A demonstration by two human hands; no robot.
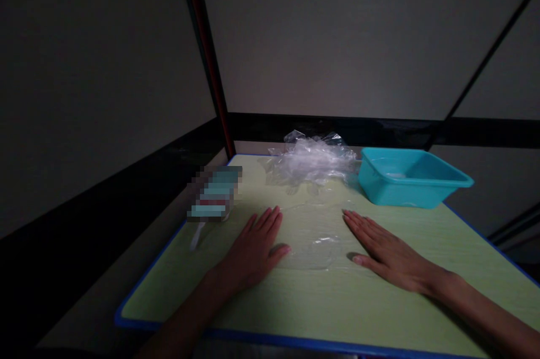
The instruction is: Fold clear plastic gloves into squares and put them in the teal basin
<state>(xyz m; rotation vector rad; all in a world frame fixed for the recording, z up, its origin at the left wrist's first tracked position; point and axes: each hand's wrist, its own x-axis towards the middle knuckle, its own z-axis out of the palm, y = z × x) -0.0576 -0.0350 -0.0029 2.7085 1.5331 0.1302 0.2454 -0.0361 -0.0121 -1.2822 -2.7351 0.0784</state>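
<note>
A clear plastic bag [316,249] lies flat on the yellow-green tabletop [270,311]. My left hand [259,249] rests palm down at the bag's left side, fingers stretched and thumb pointing toward it. Across from it, my right hand [386,249] is flat as well, its fingers straight and its thumb apart, by the bag's right side. Neither hand grips anything. Just beyond the flat bag sits a crumpled heap of clear plastic bags [314,159].
A turquoise plastic basin [415,190] stands at the right rear of the table. On the left edge lies a blurred, pixelated item [215,193], with a whitish strip [197,235] sticking out. Grey wall panels [337,38] rise behind and to the left.
</note>
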